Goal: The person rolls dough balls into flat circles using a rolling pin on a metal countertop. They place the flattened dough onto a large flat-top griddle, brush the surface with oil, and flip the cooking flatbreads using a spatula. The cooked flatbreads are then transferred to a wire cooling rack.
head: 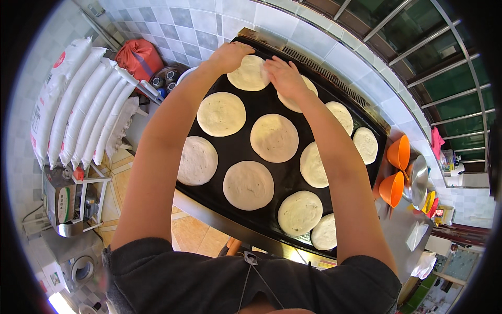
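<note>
Several flat, round dough discs lie on a black griddle. Both my arms reach to its far end, where one pale disc sits between my hands. My left hand rests at that disc's left edge, fingers pointing toward the back rim. On its other side, my right hand has its fingers spread, with the tips at the disc's right edge. The right palm and wrist partly cover a neighbouring disc. My right forearm also hides parts of the discs below. Neither hand grasps anything visibly.
A slotted metal strip runs along the griddle's back against the tiled wall. White filled sacks and a red bag stand at left. Orange scoops and a metal bowl are on the right-hand counter.
</note>
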